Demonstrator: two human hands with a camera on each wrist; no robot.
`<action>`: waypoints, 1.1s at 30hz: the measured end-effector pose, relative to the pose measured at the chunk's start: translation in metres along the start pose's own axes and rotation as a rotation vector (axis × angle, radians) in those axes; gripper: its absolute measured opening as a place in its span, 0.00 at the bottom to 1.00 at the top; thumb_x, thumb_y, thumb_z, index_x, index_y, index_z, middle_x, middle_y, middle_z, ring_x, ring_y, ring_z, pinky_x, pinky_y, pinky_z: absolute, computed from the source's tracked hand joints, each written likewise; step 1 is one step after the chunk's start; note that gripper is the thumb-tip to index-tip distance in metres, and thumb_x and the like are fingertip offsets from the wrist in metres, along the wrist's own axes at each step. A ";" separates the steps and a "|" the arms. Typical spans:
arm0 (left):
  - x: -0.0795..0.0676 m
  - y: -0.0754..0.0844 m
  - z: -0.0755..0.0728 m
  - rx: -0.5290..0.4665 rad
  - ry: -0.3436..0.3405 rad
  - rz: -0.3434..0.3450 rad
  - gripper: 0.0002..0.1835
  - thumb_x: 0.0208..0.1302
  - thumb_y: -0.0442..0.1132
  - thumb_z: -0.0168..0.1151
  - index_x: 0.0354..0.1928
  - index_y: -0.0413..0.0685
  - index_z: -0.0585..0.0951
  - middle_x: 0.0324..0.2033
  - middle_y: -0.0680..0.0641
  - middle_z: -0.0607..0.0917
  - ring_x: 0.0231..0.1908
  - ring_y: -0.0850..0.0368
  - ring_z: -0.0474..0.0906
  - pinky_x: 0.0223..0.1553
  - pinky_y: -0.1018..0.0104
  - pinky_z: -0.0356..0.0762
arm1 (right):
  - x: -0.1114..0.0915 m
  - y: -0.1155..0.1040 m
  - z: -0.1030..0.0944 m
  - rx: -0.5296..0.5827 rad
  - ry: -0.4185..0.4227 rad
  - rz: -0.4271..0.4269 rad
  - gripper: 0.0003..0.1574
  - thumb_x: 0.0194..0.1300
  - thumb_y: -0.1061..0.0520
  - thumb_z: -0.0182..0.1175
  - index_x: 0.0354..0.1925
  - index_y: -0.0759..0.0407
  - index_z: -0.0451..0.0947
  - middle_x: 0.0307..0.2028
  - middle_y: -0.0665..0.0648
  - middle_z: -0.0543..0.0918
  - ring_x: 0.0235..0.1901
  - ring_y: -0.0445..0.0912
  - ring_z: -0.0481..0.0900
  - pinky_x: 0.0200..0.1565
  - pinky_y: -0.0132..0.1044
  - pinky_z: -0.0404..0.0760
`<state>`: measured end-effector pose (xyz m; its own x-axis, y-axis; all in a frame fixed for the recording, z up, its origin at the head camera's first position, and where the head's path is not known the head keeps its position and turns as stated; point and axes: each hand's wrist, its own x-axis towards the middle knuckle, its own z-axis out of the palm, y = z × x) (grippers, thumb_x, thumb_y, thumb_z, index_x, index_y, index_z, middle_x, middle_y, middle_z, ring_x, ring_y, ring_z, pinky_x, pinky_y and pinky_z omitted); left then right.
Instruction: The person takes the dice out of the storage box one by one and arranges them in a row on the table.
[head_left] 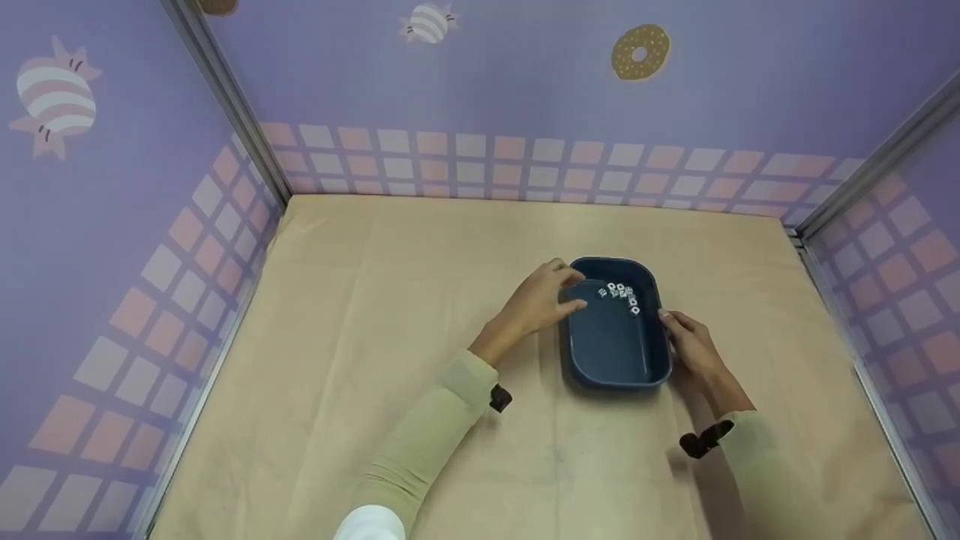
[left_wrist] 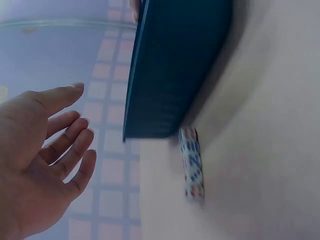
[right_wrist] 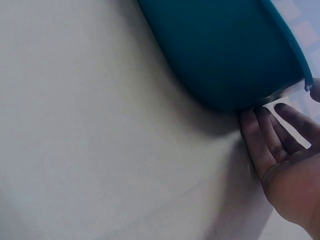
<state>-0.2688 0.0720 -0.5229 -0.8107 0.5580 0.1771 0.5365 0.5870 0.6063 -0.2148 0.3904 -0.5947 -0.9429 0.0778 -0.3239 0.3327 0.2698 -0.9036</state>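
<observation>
Lying between the 2 hands in the head view, the blue tray [head_left: 611, 345] rests on the desk [head_left: 375, 300], its long axis running away from the person; the right hand [head_left: 694, 346], the nearer, grips its right wall, while the left hand [head_left: 536, 304] hangs at the far-left rim, thumb and fingers apart around nothing. White dice [head_left: 622, 293] cluster inside, toward the far end. In the left wrist view, a blurred row of cubes [left_wrist: 192, 162] with red and blue marks lies just beside the tray. In the right wrist view, fingers meet the tray's smooth, rounded underside, thumb at the rim.
</observation>
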 end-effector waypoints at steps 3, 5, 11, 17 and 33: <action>0.008 0.014 0.015 0.021 0.002 0.028 0.25 0.73 0.50 0.70 0.66 0.47 0.82 0.56 0.51 0.80 0.57 0.58 0.78 0.60 0.70 0.75 | 0.001 0.002 0.002 0.010 0.005 -0.003 0.49 0.80 0.30 0.52 0.77 0.66 0.65 0.72 0.66 0.68 0.78 0.57 0.59 0.80 0.52 0.52; 0.016 0.024 0.027 0.046 -0.004 0.042 0.25 0.73 0.50 0.70 0.67 0.49 0.81 0.57 0.52 0.80 0.57 0.59 0.78 0.60 0.70 0.75 | 0.001 0.003 0.001 0.024 0.014 -0.003 0.48 0.80 0.31 0.52 0.77 0.66 0.65 0.71 0.65 0.68 0.76 0.56 0.60 0.79 0.52 0.53; 0.035 0.043 0.061 0.106 -0.044 -0.011 0.28 0.72 0.51 0.71 0.70 0.52 0.79 0.61 0.53 0.77 0.61 0.61 0.74 0.62 0.70 0.74 | -0.001 0.000 -0.001 0.040 -0.012 0.009 0.44 0.83 0.36 0.50 0.78 0.67 0.63 0.75 0.67 0.65 0.79 0.57 0.56 0.80 0.52 0.52; 0.049 0.050 0.083 0.103 -0.109 -0.094 0.34 0.71 0.54 0.72 0.74 0.54 0.75 0.67 0.53 0.74 0.67 0.59 0.72 0.66 0.71 0.71 | -0.015 -0.020 0.003 0.033 -0.026 -0.004 0.40 0.85 0.42 0.50 0.76 0.72 0.64 0.75 0.72 0.65 0.80 0.62 0.54 0.80 0.54 0.50; 0.062 0.033 0.122 0.028 -0.099 -0.172 0.28 0.68 0.48 0.74 0.68 0.48 0.81 0.68 0.46 0.77 0.68 0.53 0.74 0.70 0.67 0.68 | -0.010 -0.017 0.004 0.052 -0.017 0.035 0.42 0.84 0.39 0.51 0.77 0.69 0.64 0.74 0.69 0.66 0.77 0.58 0.59 0.80 0.52 0.50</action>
<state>-0.2726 0.1979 -0.5864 -0.8647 0.5023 -0.0045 0.3999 0.6938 0.5990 -0.2106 0.3813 -0.5776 -0.9304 0.0700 -0.3598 0.3663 0.2170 -0.9048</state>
